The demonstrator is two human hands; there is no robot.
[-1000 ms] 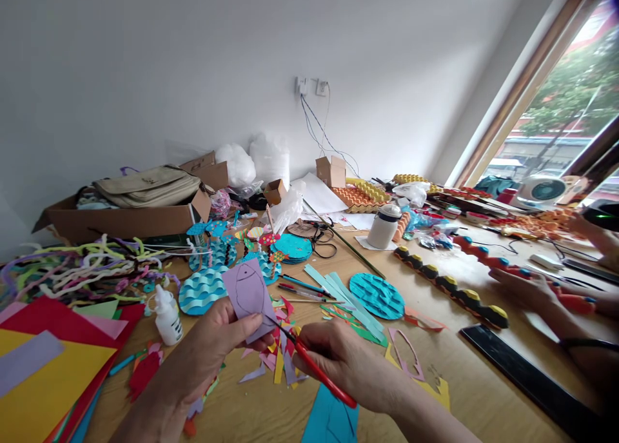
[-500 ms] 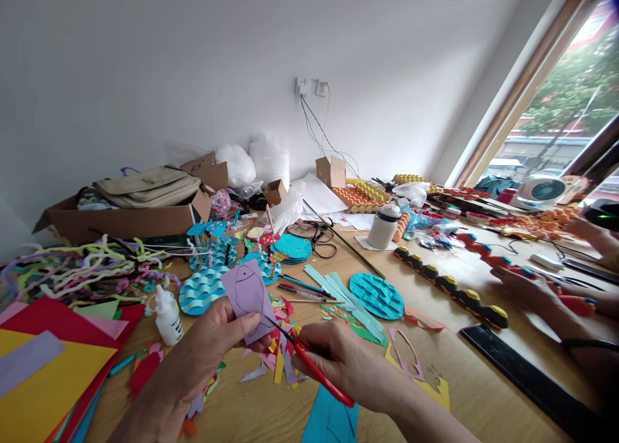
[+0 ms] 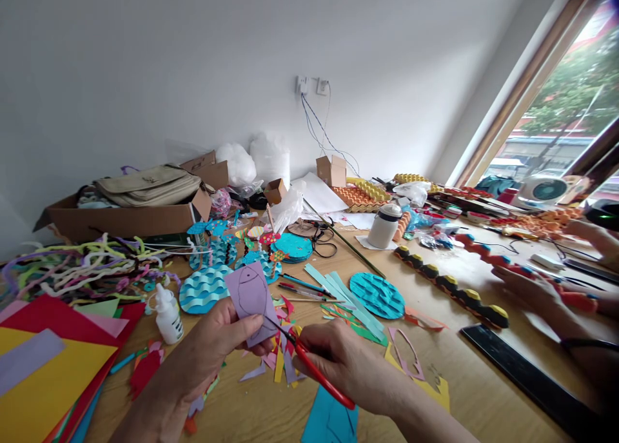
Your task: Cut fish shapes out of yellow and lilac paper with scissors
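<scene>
A purple paper with a fish outline drawn on it is pinched between the thumb and fingers of my left hand. My right hand is closed round the handles of red scissors. The dark scissor blades lie against the paper's lower right part, close to my left thumb. Colourful paper scraps lie under both hands. A blue paper with drawn lines rests below the scissors.
Coloured sheets and a glue bottle stand left. Blue discs, a white jar and a black-yellow egg-carton strip lie further off. At the right, another person's hands hold an orange strip.
The purple paper has shifted slightly right and tilted a little in my left hand. My right hand and the scissors are almost unmoved.
</scene>
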